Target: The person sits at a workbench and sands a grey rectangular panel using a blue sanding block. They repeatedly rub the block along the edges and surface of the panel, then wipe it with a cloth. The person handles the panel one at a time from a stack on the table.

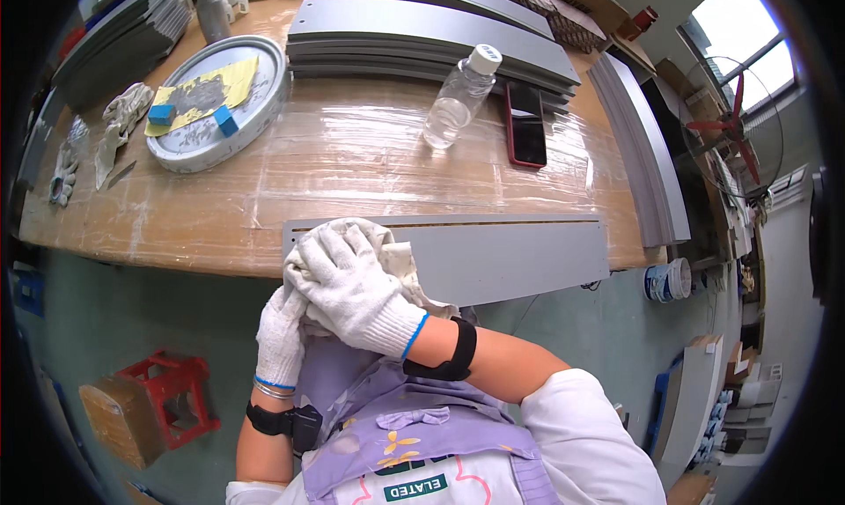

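Observation:
A long grey panel (510, 254) lies along the table's front edge and juts out over it toward me. Over its left end, my right hand (352, 285), in a white knit glove with a blue cuff, presses a bunched off-white cloth (400, 263) with its fingers curved round it. Part of the cloth hangs down beside the wrist. My left hand (283, 333), gloved the same way, is at the panel's near left corner, just under the right hand. Its fingers are hidden behind the right hand and the cloth.
Farther back stand a clear bottle (458, 100), a phone (525, 126) and stacked grey panels (422, 38). At left, a round white lid (189, 157) carries yellow sandpaper (238, 78) and blue blocks. More panels (647, 153) line the right edge; a red stool (180, 390) stands below left.

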Demonstrator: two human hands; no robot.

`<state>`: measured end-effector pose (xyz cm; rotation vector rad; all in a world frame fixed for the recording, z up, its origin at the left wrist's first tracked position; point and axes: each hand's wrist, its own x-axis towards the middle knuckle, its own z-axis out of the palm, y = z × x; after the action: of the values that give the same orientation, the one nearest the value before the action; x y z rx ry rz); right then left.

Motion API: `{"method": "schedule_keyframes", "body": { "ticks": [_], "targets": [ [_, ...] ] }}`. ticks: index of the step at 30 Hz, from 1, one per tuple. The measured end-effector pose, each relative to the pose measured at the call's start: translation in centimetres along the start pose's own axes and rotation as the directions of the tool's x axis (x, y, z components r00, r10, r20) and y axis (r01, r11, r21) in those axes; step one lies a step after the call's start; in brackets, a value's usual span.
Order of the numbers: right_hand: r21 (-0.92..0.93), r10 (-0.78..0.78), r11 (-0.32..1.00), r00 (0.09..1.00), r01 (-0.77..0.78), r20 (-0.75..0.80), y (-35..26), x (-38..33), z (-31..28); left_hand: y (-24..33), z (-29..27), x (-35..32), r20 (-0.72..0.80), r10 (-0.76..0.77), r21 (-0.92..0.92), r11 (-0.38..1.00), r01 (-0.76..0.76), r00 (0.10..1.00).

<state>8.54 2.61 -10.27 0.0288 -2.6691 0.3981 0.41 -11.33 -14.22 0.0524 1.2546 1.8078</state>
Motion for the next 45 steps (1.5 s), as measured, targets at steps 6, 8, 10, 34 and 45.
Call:
{"method": "schedule_keyframes", "body": {
  "ticks": [6,8,10,34,45],
  "targets": [
    [-0.284,0.591,0.777,0.807,-0.561,0.023,9.4,-10.0,-8.8,-0.6,-1.2,-0.1,0.003,0.061,0.155,0.986,-0.06,0.998],
    [-0.494,0.759,0.463,0.617,-0.737,-0.209,15.4,-16.5,-12.1,-0.4,-0.5,-0.5,-0.02,0.073,0.182,0.981,-0.068,0.997],
    [-0.461,0.826,0.226,0.42,-0.858,-0.376,21.1,-23.3,-16.7,-0.4,0.0,-0.7,-0.043,0.081,0.21,0.975,-0.07,0.996],
    [-0.362,0.68,0.542,0.648,-0.759,-0.343,17.5,-22.7,-22.8,-0.3,0.2,-0.9,-0.129,0.082,0.364,0.931,-0.03,0.988],
    [-0.496,0.83,0.045,0.309,-0.867,-0.464,23.4,-33.6,-23.9,-0.7,-0.5,-0.4,-0.188,0.148,0.442,0.896,-0.051,0.971]
  ]
}}
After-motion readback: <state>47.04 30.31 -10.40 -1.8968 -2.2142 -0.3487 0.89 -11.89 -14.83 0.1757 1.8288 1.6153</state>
